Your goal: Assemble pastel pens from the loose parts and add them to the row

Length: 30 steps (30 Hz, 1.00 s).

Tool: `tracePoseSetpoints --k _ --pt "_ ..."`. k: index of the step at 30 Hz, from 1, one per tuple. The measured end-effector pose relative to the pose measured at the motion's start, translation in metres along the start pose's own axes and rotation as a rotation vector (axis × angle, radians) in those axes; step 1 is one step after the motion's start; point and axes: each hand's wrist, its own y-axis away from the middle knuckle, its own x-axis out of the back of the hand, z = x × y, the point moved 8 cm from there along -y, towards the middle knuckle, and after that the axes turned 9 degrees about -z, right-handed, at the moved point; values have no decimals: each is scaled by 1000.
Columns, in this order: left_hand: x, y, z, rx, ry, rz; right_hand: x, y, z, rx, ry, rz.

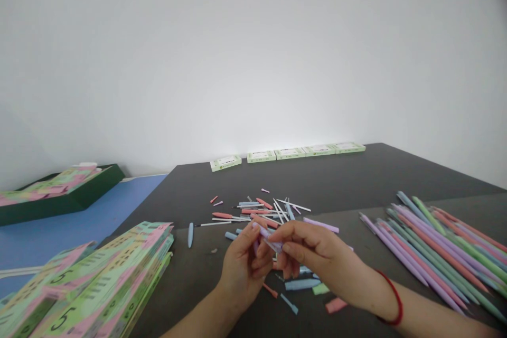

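My left hand (242, 266) and my right hand (312, 259) meet over a dark table (356, 179), fingers pinched together. Between them they grip a small lilac pen part (270, 240). My right wrist wears a red band (392, 296). Just beyond the hands lies a scatter of loose pen parts (257, 211): coral, blue and lilac barrels and caps, and thin white refills. More pieces (303, 285) lie under and beside my right hand.
A row of assembled pastel pens (439, 245) lies at the right. A stack of green and pink printed cards (99, 280) sits at the lower left. A dark green tray (91, 187) of cards rests on a blue surface (67, 227). Several small green boxes (289, 153) line the far edge.
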Motion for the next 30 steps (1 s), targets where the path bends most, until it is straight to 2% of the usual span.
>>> tracePoseSetpoints --k 5,8,15,20,22,24,28,30 --pt "-2 1 25 -189 -241 35 2 -5 5 -67 -46 -79" --pt "-2 2 35 -254 -376 66 5 -7 10 -110 -28 -99" --pt "-6 15 40 -316 -747 165 12 -9 23 -145 7 -164" --pt "-19 24 48 -380 -957 235 17 -10 40 -145 -187 -106" --pt "-17 21 46 -348 -905 248 17 -11 46 -158 -307 -96" --pt "-10 14 39 -289 -739 229 22 -12 47 -177 -344 -57" --pt "3 -1 13 -101 -229 133 56 -5 27 -204 -86 142" --pt "9 -4 5 -41 -101 141 66 3 17 -245 95 162"
